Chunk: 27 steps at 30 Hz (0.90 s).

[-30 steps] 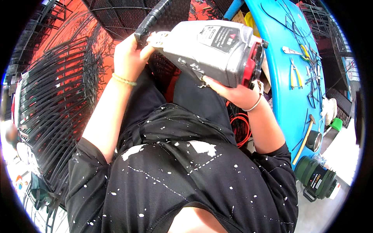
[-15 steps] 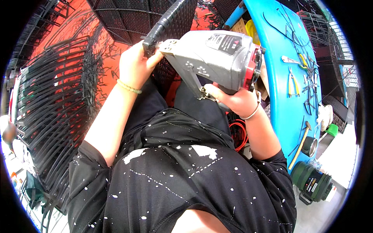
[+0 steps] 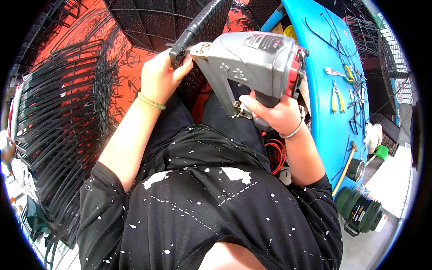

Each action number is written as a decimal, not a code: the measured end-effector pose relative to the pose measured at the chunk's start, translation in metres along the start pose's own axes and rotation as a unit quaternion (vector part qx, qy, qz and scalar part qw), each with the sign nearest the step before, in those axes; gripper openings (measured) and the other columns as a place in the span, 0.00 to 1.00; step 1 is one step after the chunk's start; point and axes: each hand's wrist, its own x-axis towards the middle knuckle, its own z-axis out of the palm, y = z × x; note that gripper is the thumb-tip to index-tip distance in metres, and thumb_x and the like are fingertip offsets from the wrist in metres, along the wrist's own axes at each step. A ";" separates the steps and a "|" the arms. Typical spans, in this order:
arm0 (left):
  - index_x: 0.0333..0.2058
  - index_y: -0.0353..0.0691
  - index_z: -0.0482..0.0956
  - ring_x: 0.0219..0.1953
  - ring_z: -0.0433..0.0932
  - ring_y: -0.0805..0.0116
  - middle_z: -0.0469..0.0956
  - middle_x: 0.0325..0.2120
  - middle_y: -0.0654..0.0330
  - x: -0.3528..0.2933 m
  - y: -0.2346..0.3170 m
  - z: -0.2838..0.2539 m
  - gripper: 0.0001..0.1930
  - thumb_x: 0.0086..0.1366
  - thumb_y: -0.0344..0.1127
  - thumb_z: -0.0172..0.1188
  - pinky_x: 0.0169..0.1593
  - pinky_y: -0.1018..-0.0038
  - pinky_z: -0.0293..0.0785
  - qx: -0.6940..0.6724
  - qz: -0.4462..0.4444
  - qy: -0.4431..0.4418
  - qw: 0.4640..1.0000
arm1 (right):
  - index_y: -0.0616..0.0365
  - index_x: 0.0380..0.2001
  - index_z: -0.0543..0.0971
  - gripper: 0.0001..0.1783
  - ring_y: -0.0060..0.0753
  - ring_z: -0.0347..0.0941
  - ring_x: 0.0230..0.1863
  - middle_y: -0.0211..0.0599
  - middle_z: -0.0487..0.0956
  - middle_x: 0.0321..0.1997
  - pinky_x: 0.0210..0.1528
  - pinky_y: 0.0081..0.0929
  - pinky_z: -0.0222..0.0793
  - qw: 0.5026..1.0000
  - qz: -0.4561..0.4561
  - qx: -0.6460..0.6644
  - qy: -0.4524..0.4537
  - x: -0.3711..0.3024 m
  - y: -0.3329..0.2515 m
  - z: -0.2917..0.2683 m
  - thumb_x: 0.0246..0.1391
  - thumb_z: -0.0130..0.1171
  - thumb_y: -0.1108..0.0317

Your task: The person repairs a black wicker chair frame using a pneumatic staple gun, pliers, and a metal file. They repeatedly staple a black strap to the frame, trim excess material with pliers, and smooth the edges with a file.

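Observation:
A grey nail gun (image 3: pixel 252 67) with a red-trimmed head lies across my lap area, held up in the air. My right hand (image 3: pixel 281 114) is closed around its dark handle, thumb on top. The gun's nose touches or nearly touches the end of a black strip-wrapped bar (image 3: pixel 194 33), which curves down from a woven black panel (image 3: pixel 150 22). Gripping that end of the bar is my left hand (image 3: pixel 159 76), its thumb close to the nose. The exact contact point is partly hidden by my thumb.
At right, a blue table (image 3: pixel 310 90) carries pliers (image 3: pixel 337 98), a hammer (image 3: pixel 345 168) and black strips. A dark green jug (image 3: pixel 360 210) stands near its front end. Black strips (image 3: pixel 58 117) stand in rows at left, above red floor (image 3: pixel 128 85) with scraps. A red hose (image 3: pixel 275 157) lies below my right forearm.
The nail gun's nose, the end of the wrapped bar and my left hand have shifted slightly right. Both hands keep their hold.

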 end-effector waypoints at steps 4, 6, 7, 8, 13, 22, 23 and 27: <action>0.28 0.40 0.79 0.20 0.77 0.61 0.76 0.18 0.58 -0.001 0.000 0.001 0.11 0.54 0.41 0.67 0.25 0.71 0.72 0.016 -0.001 0.000 1.000 | 0.61 0.30 0.77 0.09 0.17 0.72 0.21 0.27 0.77 0.22 0.26 0.20 0.68 0.999 0.030 0.038 0.012 -0.002 -0.001 0.001 0.45 0.68 0.76; 0.29 0.40 0.79 0.19 0.77 0.61 0.76 0.18 0.58 -0.002 -0.003 0.002 0.11 0.54 0.41 0.67 0.25 0.70 0.72 0.020 0.004 -0.005 1.000 | 0.60 0.30 0.77 0.09 0.17 0.72 0.21 0.27 0.77 0.21 0.25 0.20 0.68 0.994 0.065 0.091 0.008 -0.004 -0.006 0.000 0.45 0.68 0.76; 0.29 0.40 0.79 0.19 0.77 0.61 0.76 0.18 0.58 -0.002 -0.004 0.002 0.11 0.54 0.41 0.67 0.25 0.70 0.72 0.022 0.006 -0.008 1.000 | 0.60 0.29 0.77 0.09 0.18 0.72 0.20 0.27 0.77 0.21 0.25 0.20 0.68 0.988 0.088 0.123 0.004 -0.004 -0.010 0.000 0.45 0.68 0.76; 0.29 0.40 0.79 0.19 0.77 0.60 0.76 0.18 0.57 -0.002 -0.005 0.002 0.12 0.54 0.41 0.67 0.25 0.70 0.72 0.015 0.012 -0.004 1.000 | 0.60 0.29 0.77 0.09 0.18 0.72 0.20 0.27 0.76 0.20 0.23 0.20 0.67 0.986 0.090 0.140 0.000 -0.004 -0.011 0.001 0.45 0.68 0.77; 0.29 0.40 0.79 0.19 0.77 0.60 0.76 0.17 0.57 -0.003 -0.005 0.002 0.12 0.54 0.42 0.67 0.25 0.70 0.73 0.012 0.026 -0.001 1.000 | 0.61 0.31 0.77 0.10 0.18 0.72 0.19 0.27 0.77 0.20 0.22 0.20 0.67 0.989 0.071 0.128 -0.007 0.001 -0.007 -0.003 0.45 0.68 0.76; 0.30 0.39 0.79 0.19 0.76 0.61 0.76 0.17 0.57 -0.004 0.000 -0.001 0.11 0.54 0.40 0.67 0.25 0.71 0.73 -0.001 0.015 -0.005 1.000 | 0.60 0.43 0.79 0.17 0.12 0.67 0.18 0.24 0.76 0.20 0.24 0.16 0.64 0.981 0.137 0.117 -0.075 0.015 -0.025 -0.019 0.48 0.66 0.73; 0.29 0.38 0.79 0.19 0.75 0.64 0.76 0.18 0.57 -0.004 0.001 -0.001 0.11 0.54 0.38 0.67 0.25 0.72 0.72 0.002 0.014 -0.008 1.000 | 0.60 0.43 0.79 0.17 0.12 0.67 0.18 0.24 0.76 0.20 0.24 0.16 0.64 0.979 0.142 0.121 -0.077 0.017 -0.027 -0.021 0.48 0.66 0.73; 0.30 0.35 0.79 0.19 0.74 0.70 0.75 0.18 0.57 -0.004 0.002 -0.001 0.10 0.54 0.35 0.66 0.27 0.75 0.70 -0.002 0.004 -0.013 1.000 | 0.61 0.42 0.78 0.16 0.13 0.68 0.19 0.25 0.76 0.21 0.25 0.17 0.66 0.979 0.158 0.107 -0.066 0.019 -0.031 -0.021 0.47 0.66 0.74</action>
